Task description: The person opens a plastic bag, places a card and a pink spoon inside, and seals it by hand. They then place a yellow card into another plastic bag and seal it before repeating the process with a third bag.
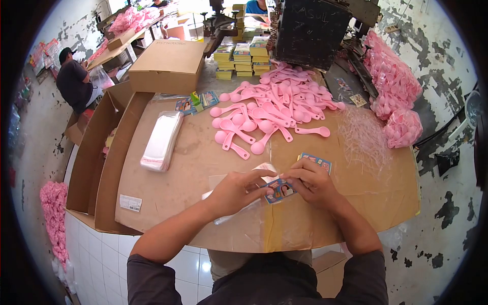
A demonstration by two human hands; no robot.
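Near the front of the cardboard-covered table, a small blue printed card (280,192) is between my two hands. My left hand (236,190) has its thumb and fingers closed at the card's left edge. My right hand (313,184) curls over its upper right side, fingertips pinched together. A clear plastic bag (265,169) shows behind my left fingers, and more clear film lies beneath that hand. Just beyond my right hand sit further printed cards (323,161). Whether the fingertips also grip the film is too small to tell.
A heap of pink measuring spoons (274,107) covers the table's far middle. Clear bags (162,140) are stacked at left, near a brown box (168,63). Card stacks (242,58) stand behind. Plastic strips (363,137) and bagged pink spoons (401,127) are at right. A person (73,81) sits far left.
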